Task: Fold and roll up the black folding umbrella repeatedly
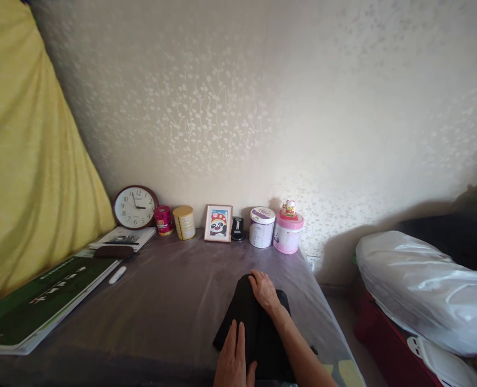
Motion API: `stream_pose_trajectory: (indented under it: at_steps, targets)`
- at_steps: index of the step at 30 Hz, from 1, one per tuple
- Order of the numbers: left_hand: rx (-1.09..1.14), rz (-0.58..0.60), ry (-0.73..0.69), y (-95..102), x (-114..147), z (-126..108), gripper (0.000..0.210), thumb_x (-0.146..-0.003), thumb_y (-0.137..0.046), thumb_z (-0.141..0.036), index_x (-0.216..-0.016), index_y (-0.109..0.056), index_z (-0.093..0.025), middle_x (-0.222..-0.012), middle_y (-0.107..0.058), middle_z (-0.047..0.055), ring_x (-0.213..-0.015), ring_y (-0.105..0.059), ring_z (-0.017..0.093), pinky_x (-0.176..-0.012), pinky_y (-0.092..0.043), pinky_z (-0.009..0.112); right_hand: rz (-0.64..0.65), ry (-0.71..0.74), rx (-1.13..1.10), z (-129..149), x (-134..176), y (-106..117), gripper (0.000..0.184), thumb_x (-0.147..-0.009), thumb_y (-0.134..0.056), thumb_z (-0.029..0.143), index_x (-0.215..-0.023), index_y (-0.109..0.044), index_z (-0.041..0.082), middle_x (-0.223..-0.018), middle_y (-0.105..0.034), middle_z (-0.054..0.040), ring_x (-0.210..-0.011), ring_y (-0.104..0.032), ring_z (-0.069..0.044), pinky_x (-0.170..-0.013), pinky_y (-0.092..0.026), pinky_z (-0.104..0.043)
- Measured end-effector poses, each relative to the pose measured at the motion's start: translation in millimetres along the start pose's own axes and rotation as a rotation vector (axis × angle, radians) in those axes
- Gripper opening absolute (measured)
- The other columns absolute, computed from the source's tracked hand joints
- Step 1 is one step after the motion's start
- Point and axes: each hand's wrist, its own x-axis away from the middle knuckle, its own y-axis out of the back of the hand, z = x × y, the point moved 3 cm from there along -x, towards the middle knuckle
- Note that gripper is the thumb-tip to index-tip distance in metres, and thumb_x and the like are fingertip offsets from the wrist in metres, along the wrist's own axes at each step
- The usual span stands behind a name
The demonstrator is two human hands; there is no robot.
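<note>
A black folded item (244, 317), apparently soft cloth or a bag, lies near the front right of the grey-covered table (161, 312). My left hand (233, 357) rests on its near left part, with the fingers stretched out and the thumb apart. Farther up, my right hand (264, 290) lies over the item's far end, its fingers extended and slightly bent at the edge. Part of the black item spreads under my right forearm, which hides some of it. Its exact kind cannot be made out.
Along the wall stand a clock (136, 207), a magenta tin (164, 221), a yellow-lidded can (184, 223), a framed panda picture (218, 223), a white tub (261, 228) and a pink tub (288, 234). A green board (56, 301) lies left; a plastic bag (424, 290) is right.
</note>
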Motion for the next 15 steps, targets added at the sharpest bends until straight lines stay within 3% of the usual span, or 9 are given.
stream_pose_trajectory:
  at_steps: [7, 12, 15]
  targets:
    - [0.036, 0.006, -0.016, 14.5, 4.8, -6.9, 0.057, -0.086, -0.032, -0.029, -0.138, -0.021, -0.011, -0.145, -0.028, 0.016, -0.13, -0.034, 0.025, -0.099, -0.041, 0.041, -0.219, -0.313, -0.037, -70.6, 55.8, 42.8, 0.036, -0.084, -0.036, 0.033, -0.105, -0.057, 0.012, -0.108, -0.063, -0.0144, -0.106, -0.055, -0.024, -0.095, -0.038, -0.036]
    - [0.151, -0.028, -0.081, 21.3, 8.0, -2.9, 0.058, -0.087, -0.036, -0.031, -0.139, -0.019, -0.015, -0.145, -0.028, 0.015, -0.131, -0.033, 0.024, -0.1, -0.041, 0.04, -0.073, -0.514, -0.28, -89.6, 94.6, 47.2, 0.038, -0.081, -0.036, 0.046, -0.096, -0.06, 0.02, -0.09, -0.068, -0.0083, -0.081, -0.064, -0.023, -0.073, -0.048, -0.033]
    - [0.177, -0.026, -0.074, 20.8, 10.8, -2.5, 0.065, -0.081, -0.043, -0.027, -0.14, -0.017, -0.015, -0.147, -0.025, 0.014, -0.132, -0.031, 0.024, -0.101, -0.04, 0.039, -0.077, -0.498, -0.361, -78.5, 103.1, 49.1, 0.041, -0.078, -0.038, 0.051, -0.088, -0.063, 0.02, -0.086, -0.069, -0.0068, -0.082, -0.064, -0.023, -0.071, -0.047, -0.032]
